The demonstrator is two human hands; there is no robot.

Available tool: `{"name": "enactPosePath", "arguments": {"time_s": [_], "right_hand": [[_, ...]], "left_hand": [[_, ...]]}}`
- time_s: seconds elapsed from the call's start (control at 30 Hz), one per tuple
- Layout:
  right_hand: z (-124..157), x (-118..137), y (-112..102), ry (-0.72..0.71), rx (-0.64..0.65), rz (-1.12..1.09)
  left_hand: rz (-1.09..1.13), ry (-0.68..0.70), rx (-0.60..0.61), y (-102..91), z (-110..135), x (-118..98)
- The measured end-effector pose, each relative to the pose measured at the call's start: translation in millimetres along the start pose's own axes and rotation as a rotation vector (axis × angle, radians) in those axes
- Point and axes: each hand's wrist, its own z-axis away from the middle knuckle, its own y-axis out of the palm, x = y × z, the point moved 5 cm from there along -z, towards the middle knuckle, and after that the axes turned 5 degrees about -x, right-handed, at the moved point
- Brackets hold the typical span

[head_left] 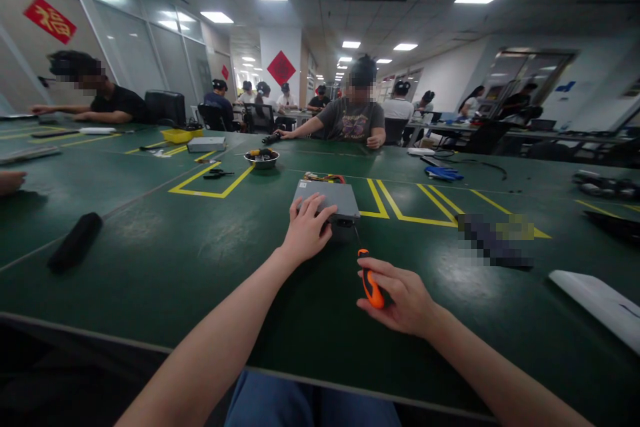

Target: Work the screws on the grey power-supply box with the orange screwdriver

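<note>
Grey metal power supply unit (pixel 345 197) is sitting ahead on the green workbench (pixel 150 280), long axis running crosswise. Left hand (pixel 307 230) is lying spread on top, nearer; right hand (pixel 403 297) is curling around an orange-handled screwdriver (pixel 371 287), shaft pointing toward the unit's near corner.

Our left arm (pixel 210 340) reaches in from seven o'clock, and our left hand (pixel 306 228) lies palm down at twelve o'clock, its fingers (pixel 320 213) spread. Our right arm (pixel 500 373) comes in from four o'clock. Our right hand (pixel 400 297) sits at one o'clock, palm turned inward, its curled fingers (pixel 373 273) closed. Both forearms are bare.
</note>
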Motion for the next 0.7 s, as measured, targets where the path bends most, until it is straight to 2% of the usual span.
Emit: {"name": "enactPosePath", "arguments": {"time_s": [0.17,0.37,0.47,0.6,0.7], "right_hand": [[-2.2,3.8,0.0,-0.039,0.129,0.04],[-4.2,2.2,-2.4,-0.018,-0.038,0.033],[-1.1,-0.5,-0.2,0.016,-0.001,-0.004],[-0.9,1.9,0.6,-0.026,0.106,0.039],[-2.6,3.1,0.0,-0.045,0.087,0.061]], "left_hand": [[0.018,0.014,0.038,1.8,0.0,3.5],[0.035,0.006,0.041,2.3,-0.3,5.0],[0.031,0.01,0.046,2.7,0.0,4.8],[0.03,0.013,0.042,2.8,0.7,4.9],[0.034,0.009,0.036,2.6,0.8,4.7]]}}
